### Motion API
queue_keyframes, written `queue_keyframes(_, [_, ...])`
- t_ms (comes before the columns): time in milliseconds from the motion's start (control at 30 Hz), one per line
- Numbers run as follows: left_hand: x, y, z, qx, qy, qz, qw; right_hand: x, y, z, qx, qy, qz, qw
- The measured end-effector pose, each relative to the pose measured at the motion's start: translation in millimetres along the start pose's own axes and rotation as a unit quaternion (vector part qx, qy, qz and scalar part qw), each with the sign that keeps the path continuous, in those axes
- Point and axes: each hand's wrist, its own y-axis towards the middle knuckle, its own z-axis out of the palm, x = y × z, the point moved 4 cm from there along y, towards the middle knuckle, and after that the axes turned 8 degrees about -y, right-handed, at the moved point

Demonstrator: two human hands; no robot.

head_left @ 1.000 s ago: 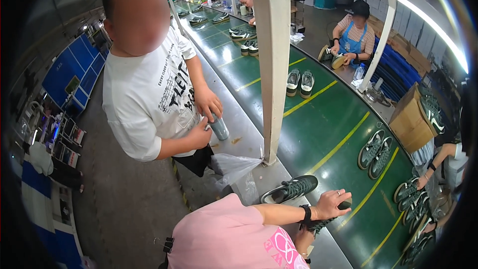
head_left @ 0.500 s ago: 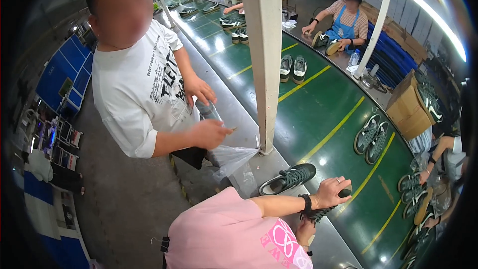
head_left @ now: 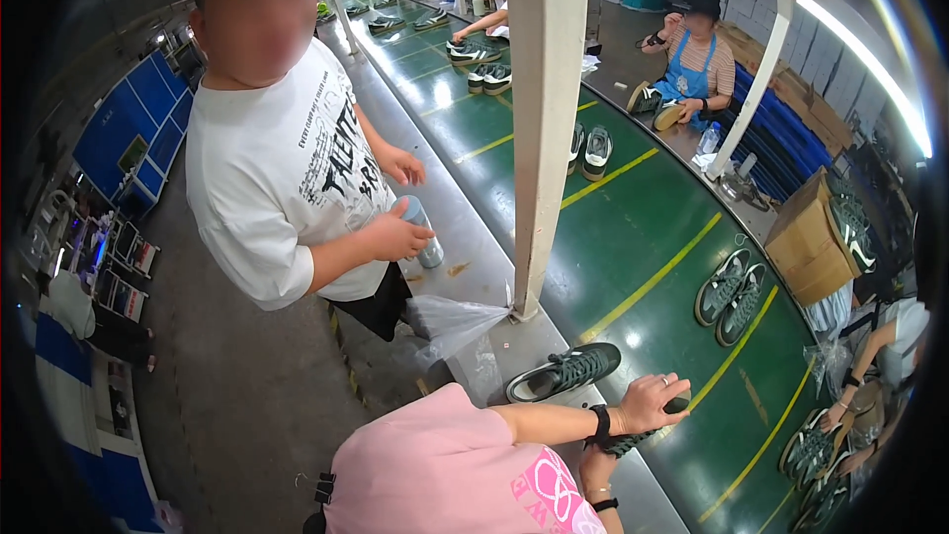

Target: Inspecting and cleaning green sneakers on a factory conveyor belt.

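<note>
My left hand (head_left: 652, 403) is closed over one end of a dark green lace-up sneaker (head_left: 625, 443), with the rounded end showing beyond my fingers. My right hand (head_left: 597, 470) is closed at the sneaker's lower side, near the laces; its fingers are partly hidden. Just left of my hands, on the grey metal ledge (head_left: 633, 487), lies another dark green sneaker (head_left: 565, 373) with a pale edge. My pink sleeve and left forearm reach across in front of it.
A white post (head_left: 534, 188) rises from the ledge, with clear plastic (head_left: 457, 321) at its base. The green belt (head_left: 633, 237) carries paired sneakers (head_left: 730, 297). A person in a white T-shirt (head_left: 287, 158) stands left, hand on a grey-blue cylinder (head_left: 413, 213). Co-workers handle shoes across the belt.
My hands stay on the sneaker, shifting slightly. The white-shirted person's near hand has drawn back to the cylinder. Across the belt, the striped-shirt person has raised one hand toward the head.
</note>
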Motion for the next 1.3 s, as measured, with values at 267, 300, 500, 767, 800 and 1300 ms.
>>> queue_keyframes(267, [4, -6, -4, -0.007, 0.017, 0.017, 1.0, 31, 7, -50, 0.083, -0.022, 0.008, 0.996])
queue_keyframes(300, [4, -8, -3, 0.003, 0.016, 0.01, 1.0, 27, 4, -44, 0.059, -0.025, -0.008, 0.998])
queue_keyframes(500, [-10, -16, 6, 0.006, -0.014, 0.051, 0.999, 1, -13, 21, 0.028, 0.022, 0.031, 0.999])
queue_keyframes(767, [2, -4, -3, -0.029, 0.016, 0.003, 0.999, 11, 9, -23, -0.04, 0.506, 0.356, 0.785])
queue_keyframes(800, [-1, -2, -5, -0.043, 0.02, 0.001, 0.999, 5, -1, -12, -0.043, 0.505, 0.362, 0.783])
queue_keyframes(1300, [-6, -17, 9, 0.0, -0.004, 0.056, 0.998, 24, -4, -25, 0.068, -0.049, -0.033, 0.996])
